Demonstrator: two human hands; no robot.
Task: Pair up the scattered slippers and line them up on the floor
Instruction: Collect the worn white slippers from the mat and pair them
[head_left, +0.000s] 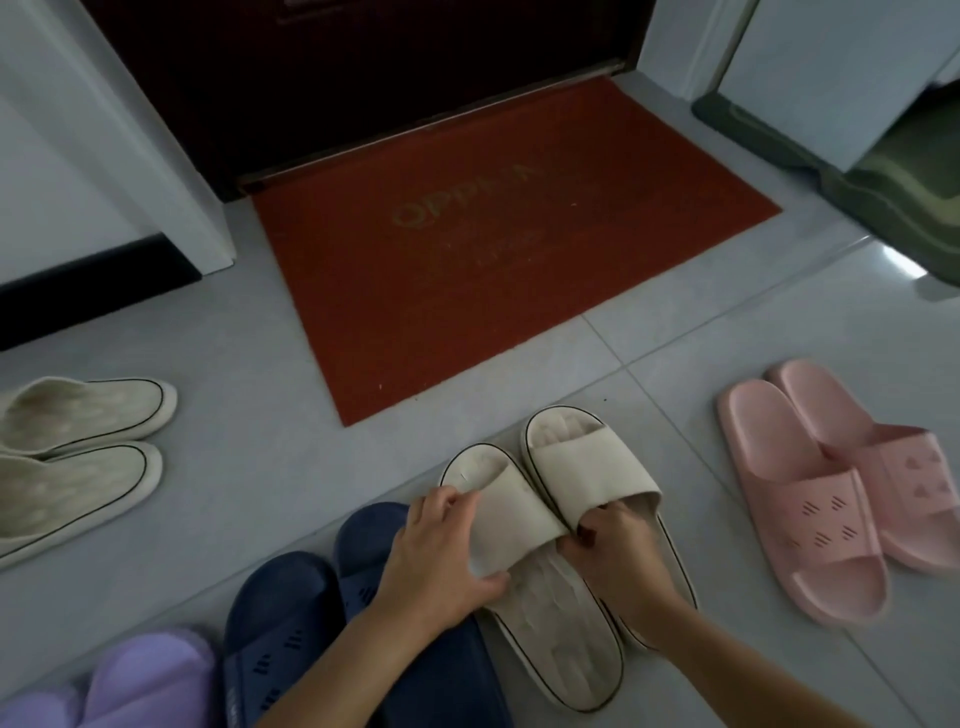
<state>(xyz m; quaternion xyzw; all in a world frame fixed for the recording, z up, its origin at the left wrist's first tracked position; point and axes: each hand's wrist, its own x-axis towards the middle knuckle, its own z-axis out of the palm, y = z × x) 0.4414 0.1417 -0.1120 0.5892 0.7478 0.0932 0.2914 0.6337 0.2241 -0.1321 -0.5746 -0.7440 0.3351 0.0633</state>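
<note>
Under my hands, two cream fabric open-toe slippers (587, 467) are lying together, left hand (441, 551) gripping one strap, right hand (618, 556) pinching the other; pink rubber pair (810, 493) rightward and navy rubber pair (280, 613) leftward are already looking matched.

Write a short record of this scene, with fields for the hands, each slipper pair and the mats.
left hand: grips strap of left beige slipper
right hand: pinches strap of right beige slipper
beige slippers: side by side, touching, toes toward red mat
navy pair: left of them, partly under left arm
purple pair: bottom left corner, cut off by frame
cream pair: far left, side by side
pink pair: right, side by side
green mat: top right
</note>
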